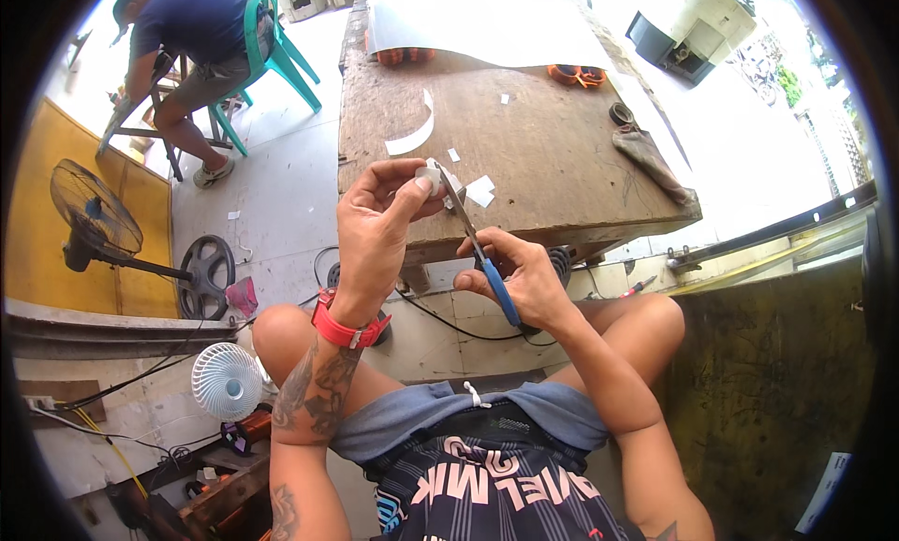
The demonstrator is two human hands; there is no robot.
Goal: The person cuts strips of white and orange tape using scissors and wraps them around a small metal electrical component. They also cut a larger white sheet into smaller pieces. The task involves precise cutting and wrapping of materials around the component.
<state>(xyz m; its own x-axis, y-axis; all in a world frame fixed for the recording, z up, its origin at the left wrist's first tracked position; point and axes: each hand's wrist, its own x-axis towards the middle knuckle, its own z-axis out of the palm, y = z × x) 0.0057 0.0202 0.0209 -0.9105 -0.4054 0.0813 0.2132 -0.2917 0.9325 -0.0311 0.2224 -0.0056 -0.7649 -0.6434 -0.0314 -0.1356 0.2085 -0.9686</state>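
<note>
Blue scissors [501, 294] sat gripped in the person's right hand [526, 273] by the table [552, 148], while the left hand [382, 204] pinched paper [434, 175], maybe to steady it.

Looked like a workshop: scuffed wooden bench [552, 143] stood just beyond the grip on the scissors [500, 293], white offcuts [480, 191] strewn there; pedestal fan [96, 209], seated co-worker [197, 26] well left.
</note>
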